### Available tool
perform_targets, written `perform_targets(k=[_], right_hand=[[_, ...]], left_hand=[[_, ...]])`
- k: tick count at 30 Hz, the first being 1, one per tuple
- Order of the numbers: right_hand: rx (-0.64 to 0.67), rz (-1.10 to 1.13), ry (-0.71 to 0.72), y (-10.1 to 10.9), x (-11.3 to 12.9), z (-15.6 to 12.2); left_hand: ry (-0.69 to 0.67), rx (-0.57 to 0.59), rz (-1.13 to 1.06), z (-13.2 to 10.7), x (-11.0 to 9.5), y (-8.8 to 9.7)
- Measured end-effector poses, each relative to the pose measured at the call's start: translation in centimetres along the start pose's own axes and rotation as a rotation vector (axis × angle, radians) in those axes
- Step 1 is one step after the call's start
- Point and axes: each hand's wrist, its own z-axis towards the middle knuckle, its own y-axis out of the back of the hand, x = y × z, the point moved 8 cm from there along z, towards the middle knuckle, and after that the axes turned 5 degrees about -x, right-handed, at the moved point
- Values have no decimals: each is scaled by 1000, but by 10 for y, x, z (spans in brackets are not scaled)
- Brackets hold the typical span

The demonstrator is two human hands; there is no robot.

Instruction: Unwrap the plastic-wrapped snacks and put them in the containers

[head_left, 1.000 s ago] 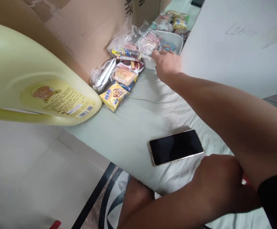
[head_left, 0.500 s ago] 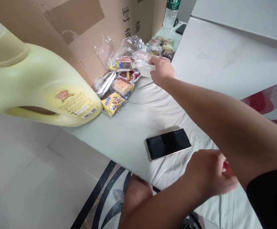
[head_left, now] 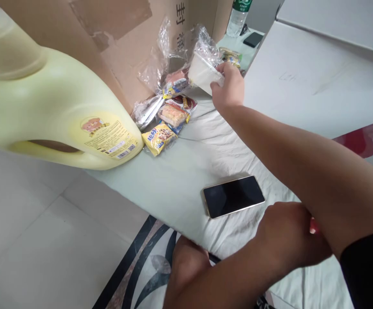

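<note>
My right hand (head_left: 229, 86) reaches far forward and grips the rim of a white plastic tray (head_left: 202, 73), which is tilted up on its side over a pile of wrapped snack packets (head_left: 170, 109). Clear wrappers (head_left: 160, 60) rise from the tilted tray. My left hand (head_left: 289, 236) is closed near the front of the pale sheet (head_left: 180, 171), partly under my right forearm, with something red (head_left: 313, 225) showing at its fingers. A black phone (head_left: 233, 196) lies face up just left of that hand.
A large yellow jug (head_left: 54, 107) lies on its side at the left. A big cardboard box (head_left: 131, 38) stands behind the snacks. A white board (head_left: 318, 73) lies at the right. A green-labelled water bottle (head_left: 238, 15) and a dark phone (head_left: 253, 39) sit far back.
My right hand went from touching the packets to gripping the white tray and tipping it up on its side. My left hand stayed closed near the phone.
</note>
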Motion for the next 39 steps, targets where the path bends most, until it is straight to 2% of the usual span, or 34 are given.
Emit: perform_targets(k=[6, 10, 13, 16, 23, 28, 33, 39], right_hand=[[-55, 116, 112, 14, -1, -35], [-70, 154, 254, 23, -7, -50], [-74, 133, 308, 28, -16, -56], [-58, 120, 277, 29, -27, -60], [153, 41, 162, 14, -33, -69], [94, 46, 208, 18, -27, -76], [70, 22, 239, 25, -21, -92], [52, -30, 210, 46, -25, -107]], left_hand=[[-7, 87, 214, -3, 4, -13], [-72, 117, 266, -4, -1, -20], [-144, 114, 330, -3, -7, -24], [-182, 109, 393, -2, -10, -26], [-194, 125, 471, 0, -9, -31], [-210, 136, 513, 0, -8, -29], [-178, 206, 546, -1, -4, -30], [-194, 296, 610, -6, -2, -39]])
